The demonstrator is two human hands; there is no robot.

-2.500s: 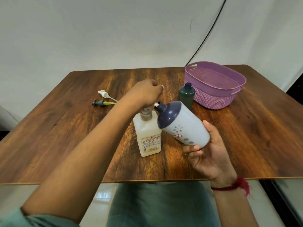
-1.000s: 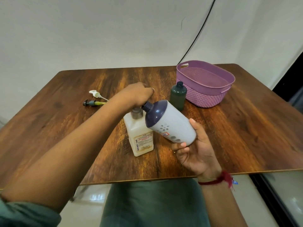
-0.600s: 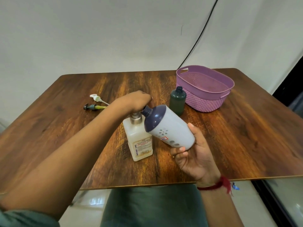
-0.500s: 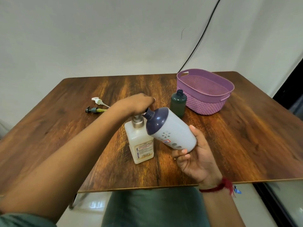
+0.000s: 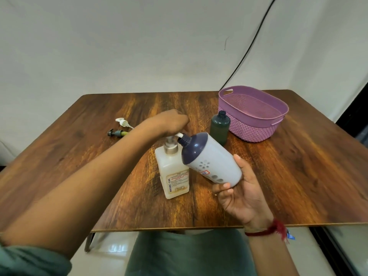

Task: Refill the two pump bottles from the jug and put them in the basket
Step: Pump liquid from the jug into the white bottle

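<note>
A cream jug (image 5: 173, 172) with a printed label stands mid-table, a pump fitted on top. My left hand (image 5: 169, 124) is curled over the pump head, and the white nozzle (image 5: 178, 135) sticks out to the right. My right hand (image 5: 239, 196) grips the base of a white bottle with a dark purple top (image 5: 211, 162). That bottle is tilted left with its open neck at the nozzle. A dark green bottle (image 5: 220, 128) stands upright without a pump, touching the purple basket (image 5: 253, 128), which holds nothing.
Two loose pump heads lie at the table's (image 5: 298, 176) far left: a white one (image 5: 122, 122) and a dark one with a yellow-green tube (image 5: 117, 133). A black cable runs down the wall behind the basket. The table's near edge is just below my right wrist.
My left hand has risen slightly on the pump, so the white nozzle shows again. The white bottle stays tilted at the nozzle. The view has shifted a little.
</note>
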